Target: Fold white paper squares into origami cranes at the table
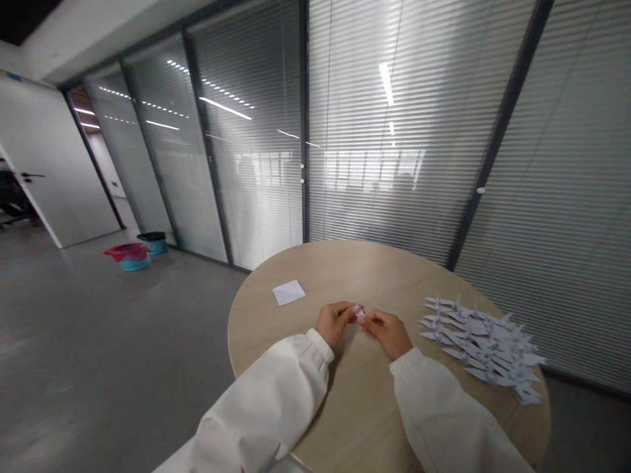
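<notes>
Over the middle of the round table, my left hand (336, 323) and my right hand (388, 332) meet fingertip to fingertip. Both are closed in a pinch on a small piece of folded white paper (361, 315). Most of that paper is hidden by the fingers, so its shape cannot be made out. A white paper square (288, 292) with a faint diagonal crease lies flat beyond my left hand. To the right of my right hand, several folded white paper cranes (486, 341) stand packed together in rows.
The round wooden table (345, 263) has its far edge close to a glass partition (394, 164) with blinds. On the floor at left are a bin with a red liner (129, 255) and a bin with a black liner (154, 242). A white door (54, 157) stands farther left.
</notes>
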Motion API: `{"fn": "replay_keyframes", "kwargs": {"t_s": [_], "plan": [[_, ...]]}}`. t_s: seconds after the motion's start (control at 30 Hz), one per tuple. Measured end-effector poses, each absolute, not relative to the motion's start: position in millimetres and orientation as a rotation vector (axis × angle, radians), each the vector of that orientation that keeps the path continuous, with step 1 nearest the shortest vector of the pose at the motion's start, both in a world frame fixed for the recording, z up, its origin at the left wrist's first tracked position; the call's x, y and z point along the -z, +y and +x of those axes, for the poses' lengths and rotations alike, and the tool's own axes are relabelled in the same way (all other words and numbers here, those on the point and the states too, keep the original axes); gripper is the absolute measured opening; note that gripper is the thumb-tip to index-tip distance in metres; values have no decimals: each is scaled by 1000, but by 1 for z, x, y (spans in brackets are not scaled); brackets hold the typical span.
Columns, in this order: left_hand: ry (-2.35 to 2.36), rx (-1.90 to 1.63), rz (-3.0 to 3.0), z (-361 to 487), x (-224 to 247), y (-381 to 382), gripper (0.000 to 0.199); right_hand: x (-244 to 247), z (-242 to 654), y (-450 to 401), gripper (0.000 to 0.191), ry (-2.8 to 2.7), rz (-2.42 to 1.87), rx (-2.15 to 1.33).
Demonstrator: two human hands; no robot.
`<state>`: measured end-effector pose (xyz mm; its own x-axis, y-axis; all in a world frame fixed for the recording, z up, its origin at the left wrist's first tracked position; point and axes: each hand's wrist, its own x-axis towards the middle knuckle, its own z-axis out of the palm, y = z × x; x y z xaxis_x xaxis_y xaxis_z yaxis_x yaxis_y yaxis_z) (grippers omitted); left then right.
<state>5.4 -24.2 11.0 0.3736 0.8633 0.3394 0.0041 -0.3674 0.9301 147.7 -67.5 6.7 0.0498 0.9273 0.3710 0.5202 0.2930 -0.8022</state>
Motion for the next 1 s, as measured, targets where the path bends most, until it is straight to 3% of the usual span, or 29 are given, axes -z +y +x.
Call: {"fn": "replay_keyframes", "kwargs": {"t_s": [0.6, 1.0], "plan": [[760, -1206, 1756, 5, -17, -24, 30, -8, 147, -64, 39, -1510, -1178, -781], [884, -1232, 1831, 5, -18, -29, 31, -14, 145, -70, 35, -1562, -1160, -678]]}}
